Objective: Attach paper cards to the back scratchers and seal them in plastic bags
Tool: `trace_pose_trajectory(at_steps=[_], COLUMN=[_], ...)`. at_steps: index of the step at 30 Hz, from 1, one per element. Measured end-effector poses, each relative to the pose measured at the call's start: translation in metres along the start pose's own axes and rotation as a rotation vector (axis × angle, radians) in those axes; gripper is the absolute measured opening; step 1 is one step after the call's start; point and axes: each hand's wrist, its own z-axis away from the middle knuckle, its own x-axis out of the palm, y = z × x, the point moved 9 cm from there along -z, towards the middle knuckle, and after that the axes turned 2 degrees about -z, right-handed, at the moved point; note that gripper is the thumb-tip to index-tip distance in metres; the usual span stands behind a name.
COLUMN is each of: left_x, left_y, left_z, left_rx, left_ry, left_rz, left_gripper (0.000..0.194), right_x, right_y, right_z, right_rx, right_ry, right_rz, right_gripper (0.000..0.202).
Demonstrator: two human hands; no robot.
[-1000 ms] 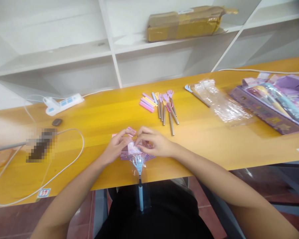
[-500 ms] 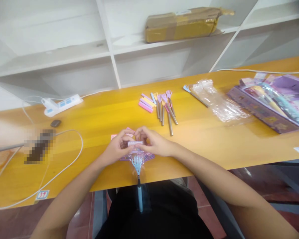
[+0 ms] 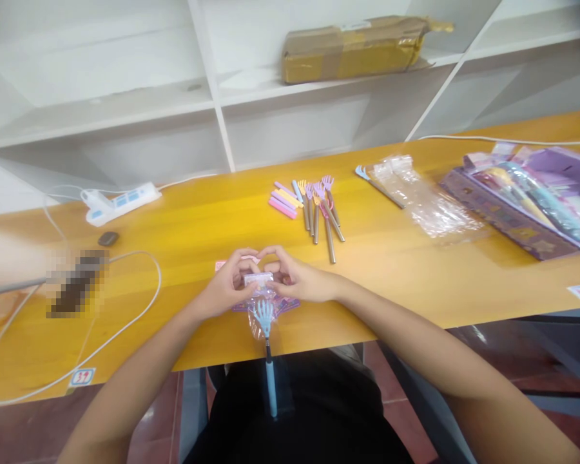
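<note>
A light-blue hand-shaped scratcher [image 3: 263,317] lies inside a clear bag [image 3: 256,327], its blue handle hanging past the table's front edge. At the bag's top is a small lilac card [image 3: 258,281]. My left hand [image 3: 229,283] pinches the card's left side, and my right hand [image 3: 299,277] is closed at its right side. Pink and purple printed cards [image 3: 285,305] lie on the table beneath my hands, partly hidden by them.
Several scratchers [image 3: 321,209] and coloured tubes [image 3: 284,199] lie ahead. To the right are a blue scratcher [image 3: 379,187], clear bags [image 3: 435,206] and a purple box [image 3: 507,216]. A power strip [image 3: 123,203] and cable loop [image 3: 159,277] are at left.
The lilac card and the bagged scratcher's head have shifted slightly left. The fingers of my right hand have moved a little at the card's edge.
</note>
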Motion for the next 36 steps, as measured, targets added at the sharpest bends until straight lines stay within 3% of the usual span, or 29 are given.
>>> trace_pose_trajectory(at_steps=[12, 21, 29, 31, 33, 36], left_x=[0.006, 0.005, 0.001, 0.002, 0.005, 0.007], left_y=[0.012, -0.004, -0.002, -0.009, -0.015, -0.015], left_z=[0.000, 0.001, 0.003, 0.006, 0.009, 0.009], left_rx=[0.024, -0.042, -0.071, -0.141, -0.188, -0.172], left_ry=[-0.067, -0.037, -0.024, -0.053, -0.083, -0.076], left_rz=[0.017, -0.001, 0.011, 0.007, -0.047, -0.161], left_gripper=[0.051, 0.049, 0.046, 0.054, 0.075, 0.100], right_x=[0.001, -0.001, 0.002, 0.001, -0.001, -0.004], right_y=[-0.005, 0.005, -0.001, -0.002, -0.001, 0.002], right_z=[0.001, -0.001, 0.000, 0.001, 0.001, -0.001], right_rx=[0.006, 0.031, 0.022, 0.024, 0.025, 0.024], right_ry=[-0.029, 0.026, -0.032, -0.028, -0.012, 0.017], right_rz=[-0.019, 0.019, 0.039, 0.054, 0.055, 0.001], right_gripper=[0.044, 0.044, 0.045, 0.050, 0.054, 0.058])
